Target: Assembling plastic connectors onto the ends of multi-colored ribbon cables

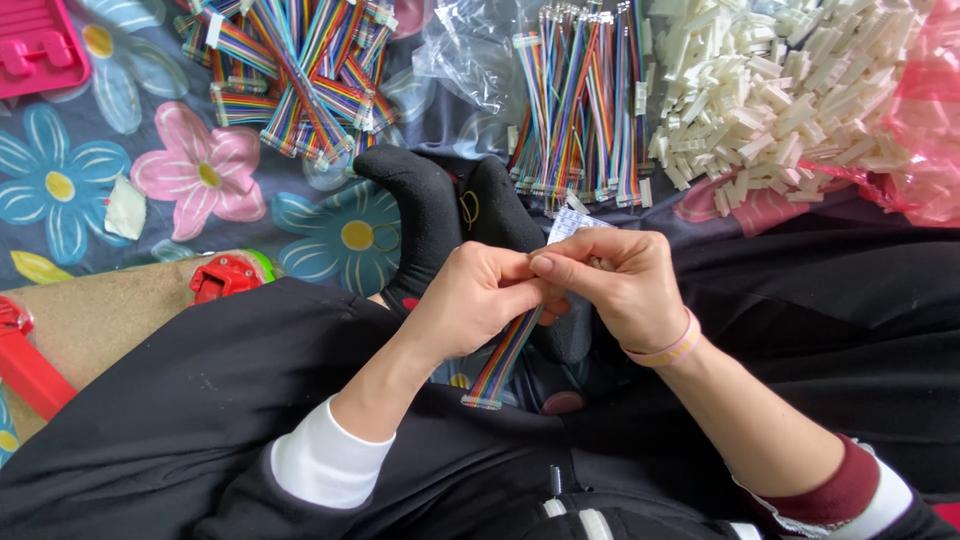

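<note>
My left hand (478,300) and my right hand (622,285) meet in front of me, both pinching the top end of a short rainbow ribbon cable (503,360) that hangs down between them over my lap. The fingertips of both hands touch at the cable's upper end, where a small white connector (568,222) sticks up above my right fingers. My feet in black socks (430,215) lie just beyond the hands.
A heap of white plastic connectors (775,90) lies far right beside a pink bag (925,120). Bundles of rainbow cables lie at top centre (580,100) and top left (300,75) on a flowered cloth (120,170). A red tool (225,275) sits left.
</note>
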